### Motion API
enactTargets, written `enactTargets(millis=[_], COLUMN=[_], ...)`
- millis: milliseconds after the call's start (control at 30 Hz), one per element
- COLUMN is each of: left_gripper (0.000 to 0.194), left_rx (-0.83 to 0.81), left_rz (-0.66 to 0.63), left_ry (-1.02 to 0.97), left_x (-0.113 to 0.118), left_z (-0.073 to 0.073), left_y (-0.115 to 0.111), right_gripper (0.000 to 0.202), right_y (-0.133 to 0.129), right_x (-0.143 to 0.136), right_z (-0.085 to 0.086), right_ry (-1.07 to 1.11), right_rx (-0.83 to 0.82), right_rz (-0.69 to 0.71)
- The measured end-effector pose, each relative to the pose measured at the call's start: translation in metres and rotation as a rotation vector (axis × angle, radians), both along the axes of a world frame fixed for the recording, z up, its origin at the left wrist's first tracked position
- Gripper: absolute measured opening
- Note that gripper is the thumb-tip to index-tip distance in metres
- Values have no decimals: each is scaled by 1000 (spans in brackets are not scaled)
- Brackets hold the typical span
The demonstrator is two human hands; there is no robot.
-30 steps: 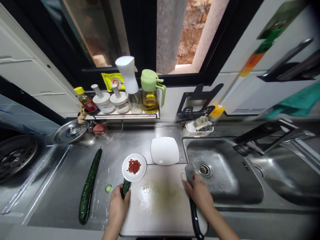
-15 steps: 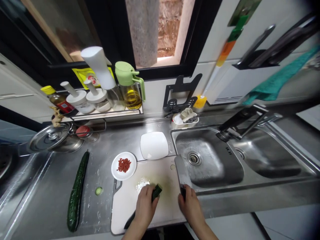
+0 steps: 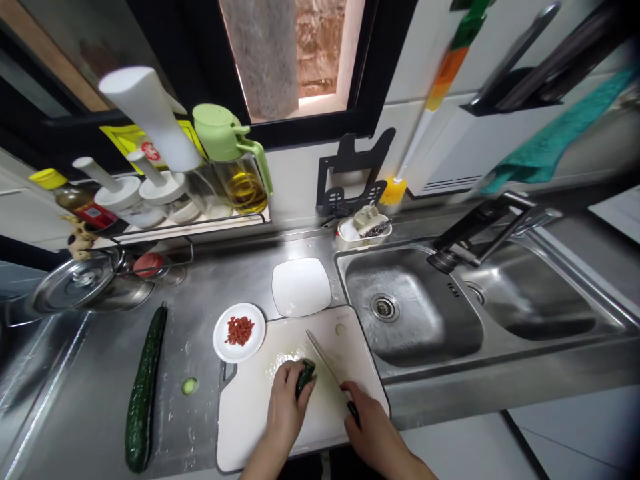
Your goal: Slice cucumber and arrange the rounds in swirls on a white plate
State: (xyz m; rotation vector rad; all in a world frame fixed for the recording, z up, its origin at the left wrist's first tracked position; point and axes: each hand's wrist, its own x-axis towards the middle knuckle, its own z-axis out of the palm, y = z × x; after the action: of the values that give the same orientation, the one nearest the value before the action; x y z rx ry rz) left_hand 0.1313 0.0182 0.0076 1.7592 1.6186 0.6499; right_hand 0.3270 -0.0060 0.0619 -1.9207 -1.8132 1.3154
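Dark green cucumber piece point(image 3: 305, 377) is noted over the middle of the cutting board point(image 3: 245, 417), gripped in the left hand point(image 3: 285, 403): fingers and thumb are bent around it in a narrow grasp, one end exposed. Right hand point(image 3: 369, 421) is closed around the black handle of a knife point(image 3: 326, 363), near the board's right edge; the blade points towards the far edge. Contact between blade and board cannot be determined.

One whole cucumber point(image 3: 143, 393) lies lengthwise on the steel counter point(image 3: 220, 280), well left of the board. A cut slice point(image 3: 189, 386) rests between that cucumber and the board's left edge. At the board's far left corner stands a round white plate point(image 3: 220, 339) bearing chopped red pieces point(image 3: 240, 330). A white squarish dish point(image 3: 301, 287) sits just beside the far edge.
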Motion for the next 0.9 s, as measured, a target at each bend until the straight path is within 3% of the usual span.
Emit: enactTargets(millis=[133, 500, 900], left_gripper=[26, 29, 26], left_rx=[-12, 91, 147], left_rz=[-9, -59, -101], left_ry=[-59, 19, 152], left_x=[1, 1, -3], left_z=[-5, -8, -12], left_y=[0, -2, -3], right_gripper=[32, 58, 62], right_y=[11, 32, 25], right_x=[-2, -4, -1], right_z=[-3, -8, 20], right_ry=[-79, -410, -514], right_rx=[-77, -39, 32], right_rz=[84, 309, 598])
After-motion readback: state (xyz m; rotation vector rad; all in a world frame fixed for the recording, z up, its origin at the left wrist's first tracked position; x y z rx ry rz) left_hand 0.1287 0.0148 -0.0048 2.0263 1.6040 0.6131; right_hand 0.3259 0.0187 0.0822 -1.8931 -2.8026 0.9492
